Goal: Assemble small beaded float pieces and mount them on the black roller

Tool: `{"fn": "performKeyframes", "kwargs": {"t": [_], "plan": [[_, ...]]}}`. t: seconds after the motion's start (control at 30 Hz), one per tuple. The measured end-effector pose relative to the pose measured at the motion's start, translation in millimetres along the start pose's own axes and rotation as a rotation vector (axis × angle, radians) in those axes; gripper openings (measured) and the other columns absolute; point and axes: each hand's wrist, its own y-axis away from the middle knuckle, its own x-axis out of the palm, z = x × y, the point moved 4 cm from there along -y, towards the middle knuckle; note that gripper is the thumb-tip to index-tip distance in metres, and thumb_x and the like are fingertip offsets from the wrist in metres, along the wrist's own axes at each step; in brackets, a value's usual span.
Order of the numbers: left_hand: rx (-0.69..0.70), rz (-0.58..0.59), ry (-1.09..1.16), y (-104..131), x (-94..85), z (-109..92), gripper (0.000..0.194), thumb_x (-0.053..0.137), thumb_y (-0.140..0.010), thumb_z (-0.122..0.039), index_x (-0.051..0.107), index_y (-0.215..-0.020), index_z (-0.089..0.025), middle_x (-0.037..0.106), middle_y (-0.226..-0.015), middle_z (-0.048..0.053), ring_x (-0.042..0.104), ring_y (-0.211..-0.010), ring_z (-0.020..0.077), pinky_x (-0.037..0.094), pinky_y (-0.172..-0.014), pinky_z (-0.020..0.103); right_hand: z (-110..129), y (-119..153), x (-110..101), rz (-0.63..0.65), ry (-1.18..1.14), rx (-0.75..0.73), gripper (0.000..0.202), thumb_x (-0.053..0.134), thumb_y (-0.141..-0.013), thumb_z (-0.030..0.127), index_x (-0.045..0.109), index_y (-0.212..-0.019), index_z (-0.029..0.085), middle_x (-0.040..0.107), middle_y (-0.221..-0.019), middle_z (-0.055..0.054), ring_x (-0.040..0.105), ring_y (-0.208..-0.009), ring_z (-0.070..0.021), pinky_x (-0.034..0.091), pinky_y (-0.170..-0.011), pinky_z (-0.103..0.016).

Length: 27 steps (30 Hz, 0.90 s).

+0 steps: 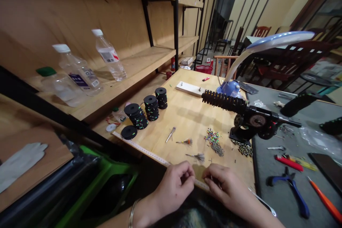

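Observation:
Above the table's near edge, my left hand (175, 185) is closed, thumb and fingertips pinched together. A short gap away, my right hand (226, 185) is pinched in the same way. Whatever lies between the fingers of either hand is too small to make out. Just beyond them on the wooden table (187, 114) lie a grey feathery bundle of fine strands (198, 156) and another with an orange part (187, 141). Small multicoloured beads (212, 135) form a pile, with grey bits (217, 149) and brass-coloured metal pieces (245, 149) nearby.
Black foam spools (136, 115) stand at the left. A black crank-like device (256, 119) rises at the right, near a blue lamp (229, 87). Blue-handled pliers (290, 188) and an orange pointed tool (326, 199) lie on the grey surface. Plastic bottles (110, 57) occupy the shelf.

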Motion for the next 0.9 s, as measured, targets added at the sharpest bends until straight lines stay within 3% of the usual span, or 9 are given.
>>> {"fn": "performKeyframes", "kwargs": {"t": [0.13,0.33,0.9], "plan": [[-0.058,-0.049,0.107,3,-8.9,2,0.009,0.052,-0.079,-0.018,0.051,-0.070,-0.016,0.042,-0.059,-0.005,0.040,-0.057,0.0100,0.032,-0.054,0.020,3,-6,-3,0.008,-0.022,-0.035,0.023,0.043,-0.082,0.006,0.060,-0.087,0.020,0.066,-0.074,-0.001,0.062,-0.068,-0.0149,0.044,-0.063,-0.023],[-0.104,-0.062,0.187,5,-13.8,4,0.012,0.054,-0.078,-0.024,0.050,-0.069,-0.017,0.040,-0.059,-0.005,0.037,-0.057,0.0108,0.032,-0.055,0.022,5,-11,2,0.048,-0.012,-0.045,0.023,0.044,-0.078,0.003,0.059,-0.081,0.019,0.065,-0.070,-0.001,0.062,-0.064,-0.0139,0.043,-0.061,-0.021],[-0.105,-0.069,0.263,4,-15.8,5,0.014,0.054,-0.078,-0.028,0.049,-0.070,-0.017,0.039,-0.059,-0.005,0.035,-0.057,0.0108,0.029,-0.054,0.023,0,-16,6,-0.002,-0.006,-0.022,0.020,0.041,-0.087,0.008,0.057,-0.087,0.020,0.067,-0.078,-0.004,0.064,-0.070,-0.0163,0.045,-0.065,-0.024]]}}
